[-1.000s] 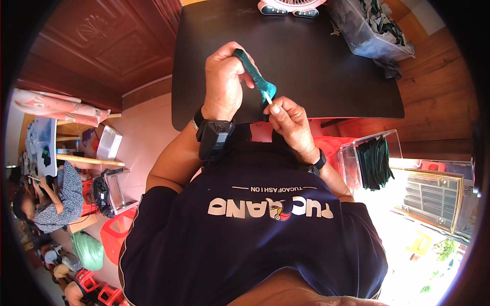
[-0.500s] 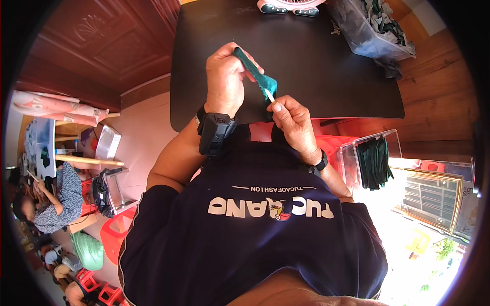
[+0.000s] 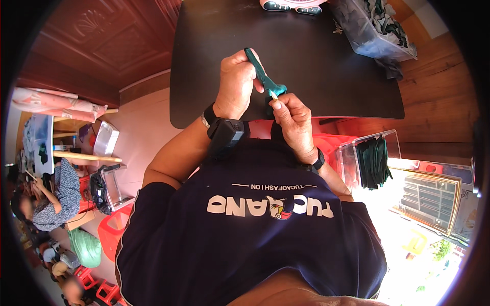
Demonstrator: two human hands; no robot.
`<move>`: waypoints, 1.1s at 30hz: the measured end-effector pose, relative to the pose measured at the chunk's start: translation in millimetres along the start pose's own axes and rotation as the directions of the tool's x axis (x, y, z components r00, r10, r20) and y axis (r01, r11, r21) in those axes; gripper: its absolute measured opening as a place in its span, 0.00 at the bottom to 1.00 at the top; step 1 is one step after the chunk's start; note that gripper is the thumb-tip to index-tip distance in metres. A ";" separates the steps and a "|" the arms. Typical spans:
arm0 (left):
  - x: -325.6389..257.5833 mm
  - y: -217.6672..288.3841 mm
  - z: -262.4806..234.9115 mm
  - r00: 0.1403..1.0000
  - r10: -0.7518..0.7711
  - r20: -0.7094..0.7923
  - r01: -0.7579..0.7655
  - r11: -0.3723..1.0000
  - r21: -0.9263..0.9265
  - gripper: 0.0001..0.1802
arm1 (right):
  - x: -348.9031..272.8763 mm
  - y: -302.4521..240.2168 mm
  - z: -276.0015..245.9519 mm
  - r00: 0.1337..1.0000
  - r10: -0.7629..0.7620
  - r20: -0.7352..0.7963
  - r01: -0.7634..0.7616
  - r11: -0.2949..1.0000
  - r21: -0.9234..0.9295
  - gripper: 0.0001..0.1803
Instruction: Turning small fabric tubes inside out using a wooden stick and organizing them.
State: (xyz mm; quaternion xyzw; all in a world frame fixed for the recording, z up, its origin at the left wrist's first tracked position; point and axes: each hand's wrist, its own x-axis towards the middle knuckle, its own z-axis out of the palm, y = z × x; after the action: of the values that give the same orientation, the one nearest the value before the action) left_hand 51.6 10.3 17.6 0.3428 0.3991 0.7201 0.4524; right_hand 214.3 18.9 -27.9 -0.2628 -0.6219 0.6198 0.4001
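Note:
A narrow dark green velvety fabric strip (image 3: 263, 76) slants over the front of the black table (image 3: 326, 76). My left hand (image 3: 236, 85) is closed around its upper length, with one end poking out above the fingers. At the lower end, the cloth bunches beside my right hand (image 3: 294, 118). Thumb and forefinger there pinch a thin whitish stick (image 3: 274, 96), whose tip meets the fabric. Whether the tip sits inside the cloth or against it, I cannot tell.
A clear bin (image 3: 368, 47) of green and grey cloth pieces stands at the table's far right. A pink fan base (image 3: 292, 5) is at the far edge. Right of me, a clear tray (image 3: 348, 158) holds dark green strips (image 3: 373, 162). Another person (image 3: 56, 196) sits at left.
My left hand has shifted right, toward my right hand, carrying the strip along. Less of the white stick shows, and the cloth's lower end is more bunched.

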 end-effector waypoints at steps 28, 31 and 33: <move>-11.4 53.8 -2.0 0.963 -0.038 0.268 0.033 0.999 0.023 0.09 | 8.6 -31.3 -7.4 0.969 0.134 0.207 -0.176 0.964 0.199 0.16; -11.4 62.8 -9.6 0.922 -0.023 0.386 0.044 0.998 -0.046 0.10 | 12.7 -27.7 -7.5 0.988 0.096 0.120 -0.109 0.988 0.107 0.16; -15.0 70.3 -9.8 0.918 0.052 0.393 -0.033 0.998 -0.055 0.10 | 17.6 -27.6 -8.1 0.996 0.036 0.081 -0.042 0.996 0.075 0.16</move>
State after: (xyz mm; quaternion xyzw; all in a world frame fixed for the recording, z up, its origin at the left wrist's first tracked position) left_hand 21.9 -25.3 73.4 0.4783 0.2752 0.6555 0.5156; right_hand 216.1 35.4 1.5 -0.2345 -0.6076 0.6610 0.3726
